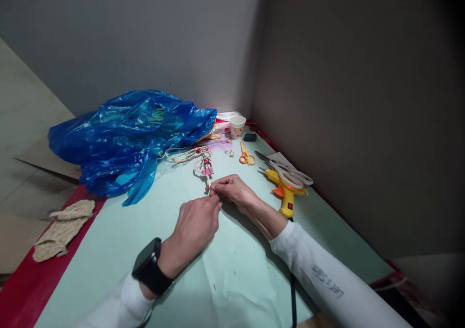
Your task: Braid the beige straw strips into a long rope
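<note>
Where the two bare hands meet near the middle of the pale green, paper-smooth surface (152, 250), we see a narrow, cream-coloured strip of straw-like fibre (208, 181), running away from the fingers to a small pink clip with red looped handles (207, 171). The right hand (235, 190) pinches the strip between thumb and forefinger; the left hand (196, 220), above whose wrist sits a black square-faced watch (147, 260), is curled closed about the near end, though its knuckles hide the exact contact of the fingertips from us. Thin loose loops of the same pale fibre (197, 166) lie just beside the clip. We judge the strip very light, pliant and dry, with little tendency to slip but some to fray or untwist; a firm fingertip pinch on its flat body, close to the hands' present meeting point, should suit it, whereas a pull on a single loose fibre might split it. The clip, presumably stiffer and heavier, would serve as a second place to hold. Beyond, we note a crumpled, translucent blue plastic bag (134, 134); to the right, orange-handled scissors (247, 159) and a yellow glue gun (288, 199), both apart from the hands.
</note>
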The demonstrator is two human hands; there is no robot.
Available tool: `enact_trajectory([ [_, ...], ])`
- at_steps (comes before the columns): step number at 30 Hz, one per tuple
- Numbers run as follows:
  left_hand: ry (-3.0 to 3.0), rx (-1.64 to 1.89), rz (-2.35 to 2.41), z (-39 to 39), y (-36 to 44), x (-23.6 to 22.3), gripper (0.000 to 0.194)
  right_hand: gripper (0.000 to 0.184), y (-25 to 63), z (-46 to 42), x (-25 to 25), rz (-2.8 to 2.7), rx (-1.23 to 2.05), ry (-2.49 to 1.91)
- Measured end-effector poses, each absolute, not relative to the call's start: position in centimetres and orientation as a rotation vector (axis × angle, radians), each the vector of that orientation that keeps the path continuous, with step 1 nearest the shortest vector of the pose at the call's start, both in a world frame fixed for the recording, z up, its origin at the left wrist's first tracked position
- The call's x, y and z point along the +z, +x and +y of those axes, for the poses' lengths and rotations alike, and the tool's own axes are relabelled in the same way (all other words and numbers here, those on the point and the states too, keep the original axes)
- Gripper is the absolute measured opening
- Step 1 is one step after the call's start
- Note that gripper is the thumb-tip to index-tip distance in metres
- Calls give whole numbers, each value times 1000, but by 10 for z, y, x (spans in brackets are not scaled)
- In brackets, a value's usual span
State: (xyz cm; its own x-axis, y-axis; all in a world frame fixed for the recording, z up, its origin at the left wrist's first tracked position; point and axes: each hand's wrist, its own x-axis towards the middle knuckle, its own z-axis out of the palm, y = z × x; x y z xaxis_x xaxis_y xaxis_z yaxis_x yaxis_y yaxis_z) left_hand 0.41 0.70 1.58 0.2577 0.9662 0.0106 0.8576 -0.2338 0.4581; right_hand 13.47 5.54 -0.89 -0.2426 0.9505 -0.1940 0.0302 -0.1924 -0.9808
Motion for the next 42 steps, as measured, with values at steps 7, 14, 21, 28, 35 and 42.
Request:
enact_trajectory([
  [7,1776,651,1480,49,-15,15,19,19,136,59,-14,-1222,1626,-1154],
  [14,1292,581,1120,55,-8,-1,23,14,137,56,-8,-1229,1615,-1182],
  [21,1172,520,939,59,-22,0,24,17,137,58,-9,-1405,1474,-1278],
  [28,1207,562,1042,55,-13,4,12,22,136,55,-10,-1654,1181,-1350],
  [35,1203,695,1224,50,-4,-5,23,19,133,45,-3,-1824,915,-1421],
  [42,1220,662,1389,51,-4,-10,26,17,132,41,-12,-1939,812,-1427],
])
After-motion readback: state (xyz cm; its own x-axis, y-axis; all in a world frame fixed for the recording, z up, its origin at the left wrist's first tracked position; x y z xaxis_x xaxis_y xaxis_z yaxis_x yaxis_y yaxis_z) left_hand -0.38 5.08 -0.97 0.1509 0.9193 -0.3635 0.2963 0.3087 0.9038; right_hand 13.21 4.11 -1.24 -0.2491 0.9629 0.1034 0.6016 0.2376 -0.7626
